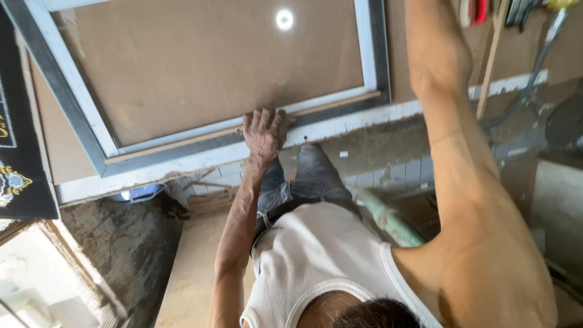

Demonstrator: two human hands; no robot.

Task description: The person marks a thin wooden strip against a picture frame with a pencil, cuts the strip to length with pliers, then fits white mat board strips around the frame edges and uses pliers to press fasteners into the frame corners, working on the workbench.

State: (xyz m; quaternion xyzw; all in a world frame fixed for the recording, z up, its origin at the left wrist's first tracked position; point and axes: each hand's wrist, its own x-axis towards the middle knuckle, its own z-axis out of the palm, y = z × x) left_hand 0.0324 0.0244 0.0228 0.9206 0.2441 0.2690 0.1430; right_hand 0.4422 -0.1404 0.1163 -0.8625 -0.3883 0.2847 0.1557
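Note:
A large brown board (212, 61) in a grey and white frame (79, 115) lies on a bench in front of me. A thin wooden strip (176, 143) runs along the frame's near edge. My left hand (264, 133) rests palm down on that edge, fingers spread slightly over the strip, holding nothing. My right arm (449, 121) stretches up along the right side and leaves the picture at the top, so its hand is hidden.
A black cloth with gold embroidery (18, 158) lies at the left. Red-handled tools (477, 11), a wooden stick (489, 61) and a metal bar (537, 61) sit at the top right. Below are a green pipe (388, 220), a blue object (143, 193) and a plywood sheet (194, 273).

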